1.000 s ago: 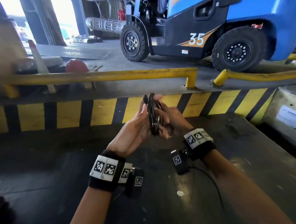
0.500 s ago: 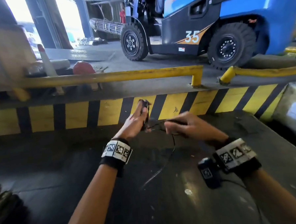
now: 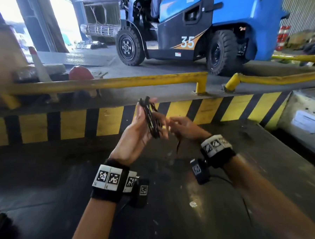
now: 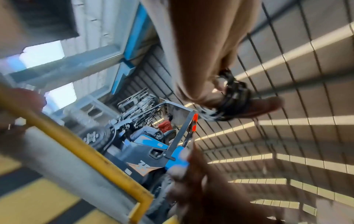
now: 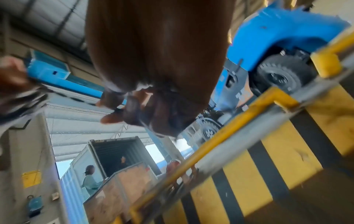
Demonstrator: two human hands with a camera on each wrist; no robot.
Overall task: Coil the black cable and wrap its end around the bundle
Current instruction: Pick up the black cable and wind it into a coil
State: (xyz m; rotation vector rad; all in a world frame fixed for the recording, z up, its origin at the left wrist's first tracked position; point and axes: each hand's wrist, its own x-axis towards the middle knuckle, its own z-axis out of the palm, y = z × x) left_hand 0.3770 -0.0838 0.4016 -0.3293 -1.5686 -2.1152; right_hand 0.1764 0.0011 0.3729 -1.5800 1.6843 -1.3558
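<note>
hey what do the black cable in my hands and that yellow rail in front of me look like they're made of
Black cable: likely rubber- or plastic-sheathed wire with a slightly glossy finish; its loops bend tightly in the left hand and catch highlights.

Yellow rail: probably painted steel tube; it has a rigid round section, an elbow down to a floor plate, and scuffed, dulled paint.
</note>
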